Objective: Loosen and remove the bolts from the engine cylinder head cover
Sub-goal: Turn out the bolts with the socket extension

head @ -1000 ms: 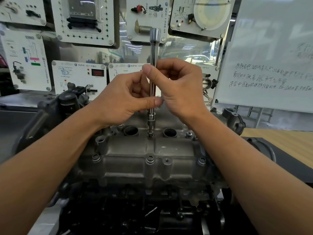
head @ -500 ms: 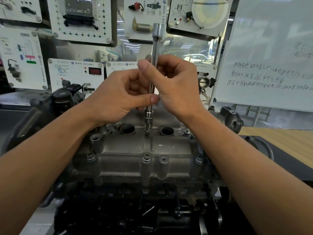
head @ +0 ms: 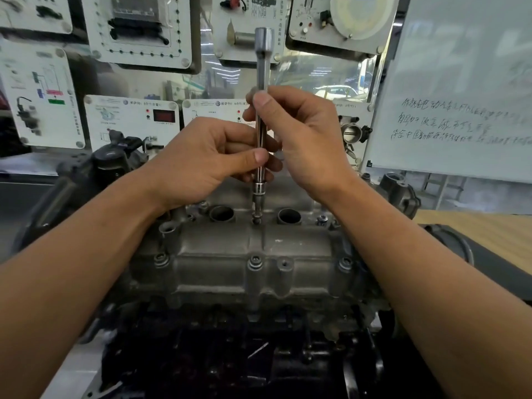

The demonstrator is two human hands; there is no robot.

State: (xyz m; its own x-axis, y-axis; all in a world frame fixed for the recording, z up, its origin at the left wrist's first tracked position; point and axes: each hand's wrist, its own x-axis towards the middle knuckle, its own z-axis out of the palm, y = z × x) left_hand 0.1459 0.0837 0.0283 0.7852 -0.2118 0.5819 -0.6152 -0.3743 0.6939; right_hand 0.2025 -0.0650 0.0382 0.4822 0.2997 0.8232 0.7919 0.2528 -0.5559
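Steel, bright and chromed, makes up the extension bar [head: 261, 70], which stands upright between both hands; the right hand [head: 305, 139] pinches its shaft high up, thumb tip laid on the near side and the other fingers curled behind it; the left hand [head: 207, 159] pinches the same shaft lower down, thumb pressed flat across the front, the remaining fingers folded round the back. Above the right thumb the bar's wider square-drive end stands free; just under the left fingers sits the socket [head: 258, 197], seated on a bolt [head: 256, 219] in the middle of the grey cylinder head cover [head: 288, 246]. To either side of that bolt, below the knuckles, open two round plug wells [head: 221, 214]; nearer the wrists, along the cover's front edge, three front bolts [head: 255, 262] sit in their bosses, well apart from any fingertip. Beyond the fingers hang white training panels [head: 135, 27]; past the right hand stand a throttle body [head: 352, 132] and a whiteboard [head: 460, 82] with blurred handwriting.
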